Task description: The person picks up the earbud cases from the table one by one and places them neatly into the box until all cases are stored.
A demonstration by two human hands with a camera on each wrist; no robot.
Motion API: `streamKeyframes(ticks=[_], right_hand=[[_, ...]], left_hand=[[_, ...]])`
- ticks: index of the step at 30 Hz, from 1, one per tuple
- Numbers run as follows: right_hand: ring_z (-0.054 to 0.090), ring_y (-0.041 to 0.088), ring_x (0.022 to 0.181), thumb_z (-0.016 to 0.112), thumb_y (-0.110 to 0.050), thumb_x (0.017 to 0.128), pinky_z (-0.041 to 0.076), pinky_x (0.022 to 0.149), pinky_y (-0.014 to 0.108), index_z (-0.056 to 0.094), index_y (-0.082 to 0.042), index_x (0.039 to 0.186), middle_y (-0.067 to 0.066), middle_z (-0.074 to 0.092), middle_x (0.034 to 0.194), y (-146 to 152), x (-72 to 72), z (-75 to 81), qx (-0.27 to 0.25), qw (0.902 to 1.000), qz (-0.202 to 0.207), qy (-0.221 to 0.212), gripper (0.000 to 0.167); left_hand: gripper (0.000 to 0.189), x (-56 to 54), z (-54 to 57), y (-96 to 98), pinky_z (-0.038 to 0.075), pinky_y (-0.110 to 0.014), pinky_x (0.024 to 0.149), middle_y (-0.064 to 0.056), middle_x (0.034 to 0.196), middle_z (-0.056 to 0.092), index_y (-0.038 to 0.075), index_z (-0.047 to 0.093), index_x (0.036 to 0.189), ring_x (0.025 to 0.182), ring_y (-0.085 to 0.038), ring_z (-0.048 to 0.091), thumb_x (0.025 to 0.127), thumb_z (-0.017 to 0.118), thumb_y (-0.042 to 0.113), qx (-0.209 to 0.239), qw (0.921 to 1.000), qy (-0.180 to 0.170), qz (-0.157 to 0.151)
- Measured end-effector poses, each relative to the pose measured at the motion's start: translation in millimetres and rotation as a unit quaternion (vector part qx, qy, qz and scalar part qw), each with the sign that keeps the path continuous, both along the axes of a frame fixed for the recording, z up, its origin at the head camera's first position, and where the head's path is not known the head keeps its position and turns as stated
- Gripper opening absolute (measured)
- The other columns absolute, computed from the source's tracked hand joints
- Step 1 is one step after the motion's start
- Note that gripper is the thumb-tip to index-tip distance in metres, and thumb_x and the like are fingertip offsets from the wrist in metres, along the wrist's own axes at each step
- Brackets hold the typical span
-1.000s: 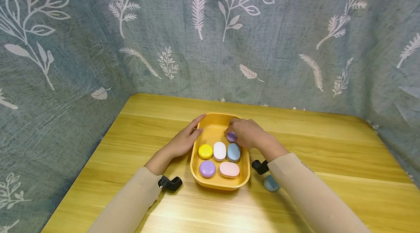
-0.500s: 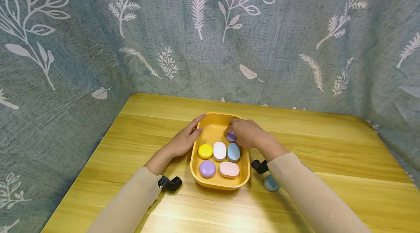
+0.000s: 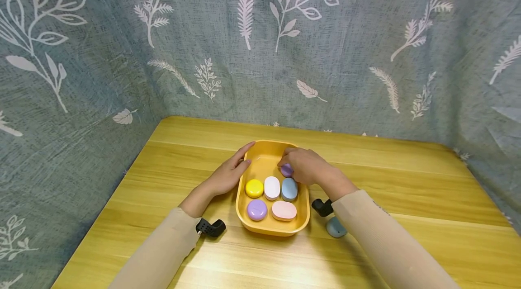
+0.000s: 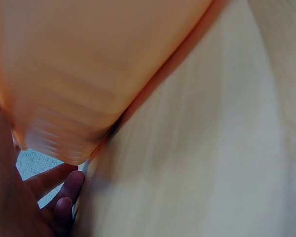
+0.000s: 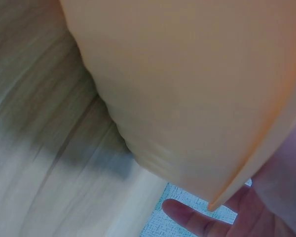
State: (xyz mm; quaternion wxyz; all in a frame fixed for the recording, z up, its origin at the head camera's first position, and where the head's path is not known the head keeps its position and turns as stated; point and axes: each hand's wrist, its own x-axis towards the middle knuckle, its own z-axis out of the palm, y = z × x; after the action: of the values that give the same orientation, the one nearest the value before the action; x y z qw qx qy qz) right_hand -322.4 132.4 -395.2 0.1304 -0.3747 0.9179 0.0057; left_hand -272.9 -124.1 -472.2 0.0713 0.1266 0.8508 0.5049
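Note:
An orange-yellow plastic tub with rounded corners stands on the table. My left hand holds its left side, thumb over the rim; in the left wrist view several fingers curl beyond its far corner. Over the far right side reaches my right hand, its fingertips at a purple round piece that it partly covers. One fingertip shows outside the tub in the right wrist view. Inside lie a yellow round piece, a white oval, a blue oval, a purple disc and a pink oval.
A blue-grey round piece lies on the wooden table, partly under the right sleeve. Black wrist cameras stick out at the left wrist and right wrist. A leaf-patterned curtain hangs behind the table.

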Motion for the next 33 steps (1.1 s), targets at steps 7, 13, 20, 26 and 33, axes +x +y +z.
streamKeyframes(ticks=[7,13,20,26,33], right_hand=[[0.065,0.029,0.118,0.065,0.002,0.095,0.056,0.100,0.051,0.073,-0.018,0.132,0.006,0.063,0.131,2,2.3,0.9,-0.014,0.9999,0.000,0.003,0.043],[0.065,0.030,0.117,0.065,-0.003,0.097,0.055,0.098,0.052,0.075,-0.017,0.129,0.006,0.065,0.127,6,6.5,6.4,-0.044,0.9989,0.001,0.014,0.036],[0.063,0.035,0.123,0.067,-0.006,0.097,0.051,0.106,0.053,0.071,-0.009,0.133,0.012,0.064,0.133,12,10.4,13.5,-0.080,0.9967,0.002,0.015,0.036],[0.061,0.036,0.125,0.071,-0.010,0.097,0.051,0.107,0.052,0.070,-0.007,0.135,0.014,0.062,0.136,20,12.7,17.6,-0.096,0.9952,0.005,0.018,0.038],[0.061,0.037,0.125,0.072,-0.006,0.094,0.051,0.105,0.053,0.069,-0.006,0.135,0.017,0.061,0.137,29,19.7,24.0,-0.127,0.9916,-0.001,0.024,0.041]], left_hand=[[0.053,-0.3,0.0,0.5,0.026,-0.054,0.127,-0.003,0.172,0.025,0.053,0.020,0.161,0.158,-0.028,0.027,0.113,0.038,0.038,-0.001,1.0000,0.001,0.001],[0.052,-0.2,0.5,0.1,0.026,-0.054,0.128,-0.001,0.172,0.025,0.055,0.020,0.160,0.158,-0.028,0.027,0.113,0.038,0.038,0.000,1.0000,0.001,-0.001],[0.052,0.0,0.7,0.1,0.025,-0.055,0.128,-0.001,0.172,0.025,0.055,0.020,0.160,0.158,-0.029,0.026,0.113,0.037,0.039,0.000,1.0000,0.002,0.000],[0.054,-0.5,-0.1,0.7,0.024,-0.056,0.128,-0.003,0.173,0.024,0.050,0.020,0.162,0.159,-0.030,0.025,0.113,0.037,0.037,0.006,1.0000,0.005,-0.002],[0.054,0.5,1.9,1.1,0.025,-0.055,0.127,-0.003,0.173,0.024,0.046,0.020,0.164,0.159,-0.029,0.025,0.113,0.037,0.038,0.007,1.0000,0.004,-0.003]])
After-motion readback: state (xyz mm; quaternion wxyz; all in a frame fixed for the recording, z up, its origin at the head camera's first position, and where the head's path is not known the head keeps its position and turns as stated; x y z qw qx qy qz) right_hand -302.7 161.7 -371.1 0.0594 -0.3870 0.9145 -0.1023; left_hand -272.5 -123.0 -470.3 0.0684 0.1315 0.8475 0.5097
